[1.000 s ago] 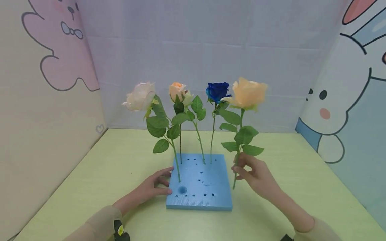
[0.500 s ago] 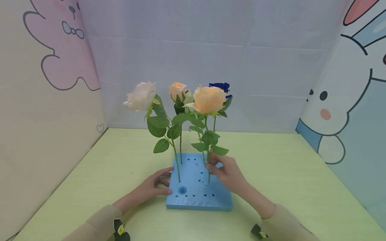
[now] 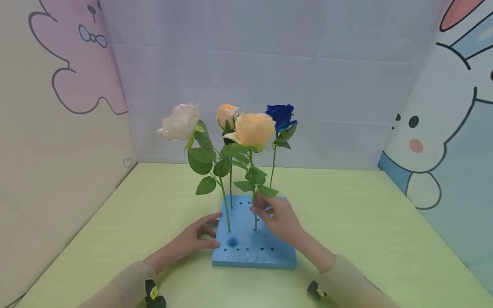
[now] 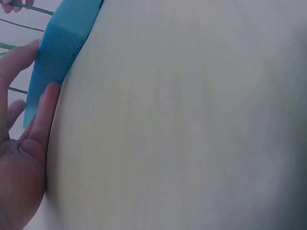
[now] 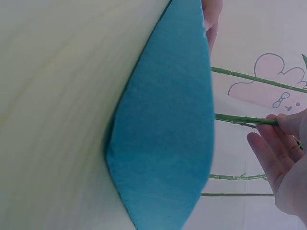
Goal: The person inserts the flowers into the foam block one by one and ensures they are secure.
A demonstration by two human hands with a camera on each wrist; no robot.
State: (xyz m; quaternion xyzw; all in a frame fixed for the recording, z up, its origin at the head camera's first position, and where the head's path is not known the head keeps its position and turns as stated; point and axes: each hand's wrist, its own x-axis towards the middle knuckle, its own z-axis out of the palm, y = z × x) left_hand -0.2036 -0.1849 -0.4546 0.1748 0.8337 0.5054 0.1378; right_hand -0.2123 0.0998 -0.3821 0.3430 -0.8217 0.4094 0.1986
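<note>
My right hand (image 3: 280, 219) pinches the green stem of a cream-peach rose (image 3: 254, 131) between thumb and fingers. The stem's lower end meets the blue foam board (image 3: 277, 257) near a hole around its middle; whether it is inside cannot be told. In the right wrist view, the pinched stem (image 5: 247, 120) stands straight out from the board's top. My left hand (image 3: 195, 236) touches the board's left edge with extended fingers. The left wrist view has those fingers (image 4: 48, 112) against the foam's side. A white rose (image 3: 180, 122) stands, leaning left, in the board's left part.
Behind, a small peach rose (image 3: 227, 115) and a blue rose (image 3: 280, 117) stand upright; the held flower and my hand hide parts there. Several bare holes and one larger round hollow (image 3: 233, 242) mark the board's front. The pale green table (image 3: 115, 222) surrounds it, with printed walls at the sides.
My right hand has carried the cream-peach rose leftward from beside the board to above its middle, then slightly farther left and down onto it. My left hand has stayed at the board's edge.
</note>
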